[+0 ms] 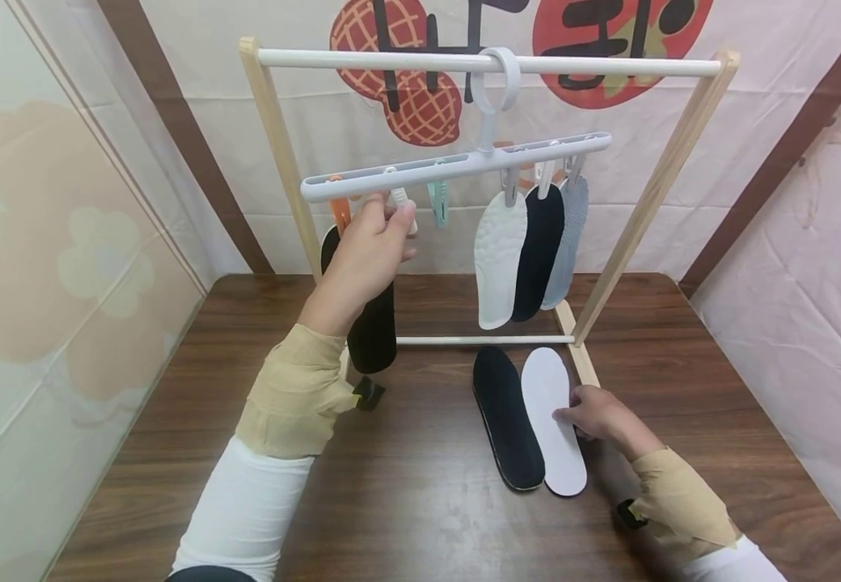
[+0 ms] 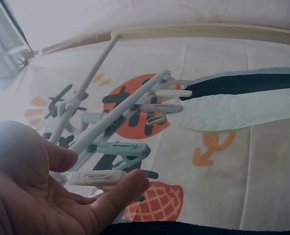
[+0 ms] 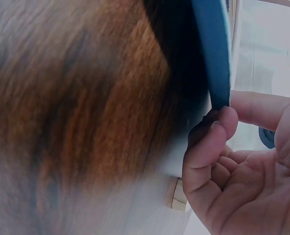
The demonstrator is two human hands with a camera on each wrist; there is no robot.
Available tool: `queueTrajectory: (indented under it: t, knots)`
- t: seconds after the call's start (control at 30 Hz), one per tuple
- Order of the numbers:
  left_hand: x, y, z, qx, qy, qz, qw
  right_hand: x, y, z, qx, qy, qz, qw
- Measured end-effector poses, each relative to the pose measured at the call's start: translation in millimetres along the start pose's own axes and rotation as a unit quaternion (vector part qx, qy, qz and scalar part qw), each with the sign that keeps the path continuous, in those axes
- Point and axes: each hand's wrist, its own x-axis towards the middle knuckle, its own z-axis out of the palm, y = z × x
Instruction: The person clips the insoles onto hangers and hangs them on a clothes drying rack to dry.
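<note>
My left hand (image 1: pixel 365 246) holds a white clothespin (image 2: pixel 96 177) that hangs from the hanger (image 1: pixel 457 166); thumb and fingers lie on either side of it. A dark insole (image 1: pixel 373 331) hangs from an orange clothespin (image 1: pixel 340 212) behind that hand, partly hidden. Down on the table, my right hand (image 1: pixel 602 416) pinches the outer edge of a white insole (image 1: pixel 553 420). In the right wrist view the insole's edge (image 3: pixel 217 58) is between thumb and fingers. A black insole (image 1: pixel 508 416) lies beside the white one, to its left.
The hanger hooks over the white bar of a wooden rack (image 1: pixel 639 194). At its right end, a white insole (image 1: pixel 499 259), a black insole (image 1: pixel 539 255) and a grey-blue insole (image 1: pixel 568 242) hang from clothespins. A mint clothespin (image 1: pixel 439 204) hangs mid-hanger. The brown table (image 1: pixel 420 517) lies beneath.
</note>
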Motion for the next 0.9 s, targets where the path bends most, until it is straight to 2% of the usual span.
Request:
queueTrajectory:
  t: [0.2, 0.5, 0.7, 0.77, 0.9]
  knots:
    - [5.6, -1.4, 3.6, -0.004, 0.016, 0.002, 0.9999, -0.4, 3, -1, 0.017, -0.002, -0.001, 0.9999]
    - [9.2, -1.5, 7.2, -0.002, 0.023, -0.009, 0.9997, -3.0, 8, 1, 0.038, -0.012, 0.0, 0.9992]
    - [11.1, -2.1, 7.2, 0.009, 0.043, -0.001, 0.999, -6.3, 9, 3, 0.084, -0.013, -0.002, 0.9963]
    - [11.9, -2.3, 7.3, 0.02, 0.054, 0.004, 0.9983, -7.1, 9, 3, 0.092, -0.011, -0.005, 0.9957]
    - [13.7, -2.6, 8.2, 0.015, 0.067, 0.011, 0.9976, -8.6, 8, 2, 0.093, -0.003, -0.012, 0.9955]
